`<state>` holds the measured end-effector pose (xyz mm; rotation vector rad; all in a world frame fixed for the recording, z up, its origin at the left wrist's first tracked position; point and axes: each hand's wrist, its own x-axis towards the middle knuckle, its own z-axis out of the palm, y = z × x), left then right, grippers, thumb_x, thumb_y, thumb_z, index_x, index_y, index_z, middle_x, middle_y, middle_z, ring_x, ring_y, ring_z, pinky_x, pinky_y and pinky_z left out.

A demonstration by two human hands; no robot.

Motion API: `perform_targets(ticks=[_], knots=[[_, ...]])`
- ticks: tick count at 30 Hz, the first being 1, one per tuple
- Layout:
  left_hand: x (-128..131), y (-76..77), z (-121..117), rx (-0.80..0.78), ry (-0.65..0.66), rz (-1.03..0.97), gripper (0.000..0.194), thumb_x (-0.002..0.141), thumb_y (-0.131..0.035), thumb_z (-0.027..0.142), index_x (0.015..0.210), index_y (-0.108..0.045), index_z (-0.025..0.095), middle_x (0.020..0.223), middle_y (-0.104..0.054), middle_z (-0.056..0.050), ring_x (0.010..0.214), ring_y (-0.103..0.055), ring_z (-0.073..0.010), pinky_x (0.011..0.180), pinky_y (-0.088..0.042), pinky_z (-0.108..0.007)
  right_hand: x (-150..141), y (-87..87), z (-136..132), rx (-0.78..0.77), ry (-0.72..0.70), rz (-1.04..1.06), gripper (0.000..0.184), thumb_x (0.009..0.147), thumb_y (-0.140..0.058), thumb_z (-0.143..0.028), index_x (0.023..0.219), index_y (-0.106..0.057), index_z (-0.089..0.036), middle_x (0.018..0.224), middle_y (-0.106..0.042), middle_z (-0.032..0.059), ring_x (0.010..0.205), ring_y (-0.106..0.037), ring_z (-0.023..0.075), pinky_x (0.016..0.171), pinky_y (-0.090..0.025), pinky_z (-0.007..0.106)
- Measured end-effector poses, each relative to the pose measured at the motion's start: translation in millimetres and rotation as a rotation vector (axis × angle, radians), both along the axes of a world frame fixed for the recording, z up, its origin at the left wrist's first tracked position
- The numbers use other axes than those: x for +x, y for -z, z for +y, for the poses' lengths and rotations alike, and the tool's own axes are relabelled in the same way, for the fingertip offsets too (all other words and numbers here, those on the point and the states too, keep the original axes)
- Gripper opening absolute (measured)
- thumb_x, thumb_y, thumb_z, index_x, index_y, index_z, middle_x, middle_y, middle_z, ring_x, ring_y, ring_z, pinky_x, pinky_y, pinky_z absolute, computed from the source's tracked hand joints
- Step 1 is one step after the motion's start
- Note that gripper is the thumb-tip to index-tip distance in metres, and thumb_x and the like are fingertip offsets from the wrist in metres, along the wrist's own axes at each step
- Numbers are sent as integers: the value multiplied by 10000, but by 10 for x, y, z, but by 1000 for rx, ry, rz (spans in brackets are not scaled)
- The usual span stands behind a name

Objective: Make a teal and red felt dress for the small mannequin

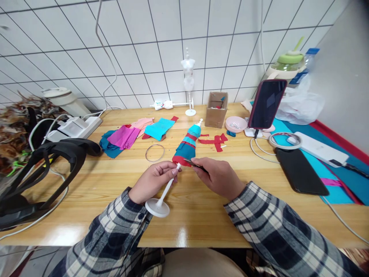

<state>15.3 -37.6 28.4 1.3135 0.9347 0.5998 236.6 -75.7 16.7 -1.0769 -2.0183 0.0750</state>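
Observation:
My left hand [154, 180] is closed around the white pole of a small mannequin stand [159, 206], tilted so its round base points toward me. The mannequin's body wears a teal and red fabric dress [186, 146] and leans away over the wooden table [115, 192]. My right hand [219, 177] pinches a thin dark tool [193, 163], whose tip touches the red hem of the dress. Both sleeves are plaid.
Pink, magenta and teal fabric pieces [135, 132] lie at the back left, red scraps [215, 141] and a metal ring [155, 152] nearer. A bare white mannequin [189, 82], cardboard box [216, 109], pink bowl [235, 124], propped phone [267, 104] and flat black phone [300, 171] stand around; black straps [52, 161] lie left.

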Motion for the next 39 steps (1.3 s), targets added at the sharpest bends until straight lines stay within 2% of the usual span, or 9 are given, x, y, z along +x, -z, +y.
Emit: perform_targets(ticks=[3,6,9,13,18,23,28,35,39], knots=[[0,-2,2,-68,-61,-50,278,817,-665,407,921,-636,151,673,-608,17,609,-549,-96,604,-446,-218,13,5,-5,-10,11,53,181,934,-504,-251,1068,-612,-194,995,-743,62,853,-715,161,717,-562,242],[-13,-1,12,-172,-157,-79,289,793,-696,394,945,-622,160,790,-672,-25,677,-615,-123,635,-477,-233,32,33,-4,-30,39,87,191,918,-522,-260,1079,-614,-212,981,-737,54,834,-707,162,702,-562,244],[-26,-8,21,-195,-199,-91,303,772,-724,373,963,-615,164,796,-684,-30,672,-635,-128,654,-497,-243,41,54,-4,-41,70,121,203,904,-546,-289,1080,-613,-213,950,-732,52,775,-700,157,673,-560,242],[-24,-17,14,-170,-179,-93,297,804,-689,384,987,-633,157,753,-657,-14,607,-596,-101,616,-489,-227,36,48,-5,-36,71,144,212,894,-567,-288,1084,-604,-202,907,-729,45,709,-686,140,644,-550,229],[-15,-8,-2,-142,-112,-58,302,863,-601,421,1031,-604,170,770,-644,-18,612,-596,-114,609,-483,-241,23,44,3,-72,64,155,219,882,-582,-288,1086,-595,-209,907,-723,31,689,-680,134,632,-547,228],[16,-12,-2,-89,-124,-85,305,844,-620,420,1002,-592,161,648,-532,32,529,-489,-79,512,-393,-192,19,42,1,-99,70,183,230,858,-601,-255,1084,-584,-220,884,-719,25,667,-675,139,611,-549,234],[46,-30,-8,-39,-134,21,380,770,-704,416,1003,-611,130,704,-589,-6,576,-518,-92,529,-419,-201,17,43,-5,-88,72,171,225,867,-590,-264,1088,-581,-225,893,-720,26,680,-679,144,615,-547,241],[61,-12,-23,25,-134,25,397,708,-757,397,991,-647,141,736,-629,-14,586,-543,-101,543,-444,-219,23,27,1,-81,57,157,230,871,-588,-265,1097,-592,-225,930,-732,33,717,-686,148,645,-550,244],[47,3,-22,52,-91,46,415,774,-696,427,1055,-622,131,720,-648,-22,569,-546,-103,554,-439,-226,39,6,0,-25,32,129,257,891,-575,-266,1142,-598,-215,956,-733,41,795,-688,155,710,-550,265]])
